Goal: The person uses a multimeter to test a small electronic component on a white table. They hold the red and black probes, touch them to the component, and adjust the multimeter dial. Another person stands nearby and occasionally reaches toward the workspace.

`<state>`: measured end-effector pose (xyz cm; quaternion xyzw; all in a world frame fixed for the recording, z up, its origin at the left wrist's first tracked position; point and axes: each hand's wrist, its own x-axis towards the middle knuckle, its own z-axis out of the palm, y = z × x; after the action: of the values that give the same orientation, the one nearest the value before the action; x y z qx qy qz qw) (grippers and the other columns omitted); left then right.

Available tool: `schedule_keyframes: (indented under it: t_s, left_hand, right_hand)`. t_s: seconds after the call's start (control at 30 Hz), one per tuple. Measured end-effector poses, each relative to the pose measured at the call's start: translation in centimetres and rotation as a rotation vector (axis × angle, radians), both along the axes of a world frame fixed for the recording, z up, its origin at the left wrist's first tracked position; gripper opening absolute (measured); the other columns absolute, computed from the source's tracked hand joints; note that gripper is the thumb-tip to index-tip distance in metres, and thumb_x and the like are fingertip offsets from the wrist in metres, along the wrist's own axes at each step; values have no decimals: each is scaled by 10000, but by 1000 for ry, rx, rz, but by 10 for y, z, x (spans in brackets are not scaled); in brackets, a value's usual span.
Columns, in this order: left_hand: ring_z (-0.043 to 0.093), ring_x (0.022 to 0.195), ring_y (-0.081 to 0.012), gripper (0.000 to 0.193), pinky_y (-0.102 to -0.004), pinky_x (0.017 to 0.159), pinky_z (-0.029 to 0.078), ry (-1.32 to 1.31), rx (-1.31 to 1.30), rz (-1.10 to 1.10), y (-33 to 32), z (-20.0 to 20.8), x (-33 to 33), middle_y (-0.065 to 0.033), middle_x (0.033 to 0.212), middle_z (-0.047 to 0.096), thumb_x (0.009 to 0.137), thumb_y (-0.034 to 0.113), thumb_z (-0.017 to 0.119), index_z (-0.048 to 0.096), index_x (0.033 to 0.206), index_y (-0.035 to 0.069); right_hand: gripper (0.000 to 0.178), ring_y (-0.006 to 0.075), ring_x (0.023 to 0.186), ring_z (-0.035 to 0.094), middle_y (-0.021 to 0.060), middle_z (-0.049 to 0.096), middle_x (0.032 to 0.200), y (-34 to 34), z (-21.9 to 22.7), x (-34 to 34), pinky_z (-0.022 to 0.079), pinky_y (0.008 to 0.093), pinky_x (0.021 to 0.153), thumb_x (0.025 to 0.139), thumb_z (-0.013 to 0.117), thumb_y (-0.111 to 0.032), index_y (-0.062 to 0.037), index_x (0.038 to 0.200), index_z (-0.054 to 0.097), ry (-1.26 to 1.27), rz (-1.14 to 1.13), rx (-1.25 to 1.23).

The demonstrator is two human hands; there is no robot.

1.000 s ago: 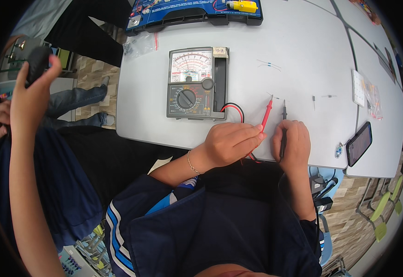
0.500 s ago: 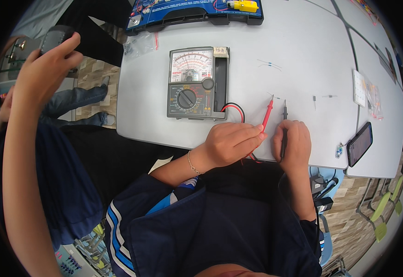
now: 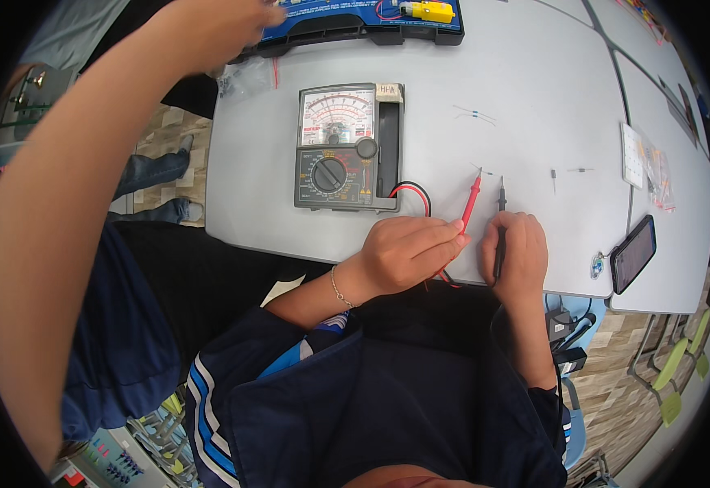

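Red probe: a slim red plastic test probe (image 3: pixel 472 200) lies slanted on the pale grey counter (image 3: pixel 534 89), its tip pointing away from the person, just right of the meter.
Left hand: the left hand (image 3: pixel 408 254) has its grip closed around the lower end of the red probe, resting on the counter's near edge.
Black probe: a slim black plastic test probe (image 3: pixel 500 228) stands nearly parallel to the red one, just beside it.
Right hand: the right hand (image 3: pixel 516 254) has its grip closed on the black probe, knuckles close to the left hand.
Component: a tiny wire-legged part (image 3: pixel 480 169) lies just beyond both probe tips; whether they touch it cannot be told.
Meter: a grey-black analogue multimeter with a dial (image 3: pixel 347 148) lies flat, red and black leads curling from its lower right.
Phone: a dark smartphone (image 3: pixel 633 253) lies near the counter's right corner.
Case: a blue plastic kit case (image 3: pixel 355 20) sits at the far edge.
Other person: a bare arm (image 3: pixel 86 187) reaches across the left side toward that case.
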<state>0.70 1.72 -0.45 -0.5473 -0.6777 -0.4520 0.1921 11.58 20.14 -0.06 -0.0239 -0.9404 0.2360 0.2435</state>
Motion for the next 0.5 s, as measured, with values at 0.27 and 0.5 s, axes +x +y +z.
schedule_keyframes:
  t_s: [0.27, 0.5]
  left_hand:
    - [755, 744, -197, 238, -286, 553, 585, 6, 1, 10, 1, 1, 0, -89, 948, 769, 768, 68, 935, 785, 948, 27]
    - [751, 737, -194, 231, -285, 549, 583, 4, -2, 9, 0, 0, 0, -87, 939, 769, 769, 69, 934, 786, 940, 28]
  right_hand:
    - [237, 312, 728, 539, 103, 567, 843, 0, 0, 1, 420, 417, 677, 832, 712, 23, -36, 1022, 583, -10, 1, -11]
    - [228, 311, 736, 541, 103, 564, 842, 0, 0, 1, 419, 418, 677, 836, 710, 16, -37, 1019, 583, -15, -1, -3]
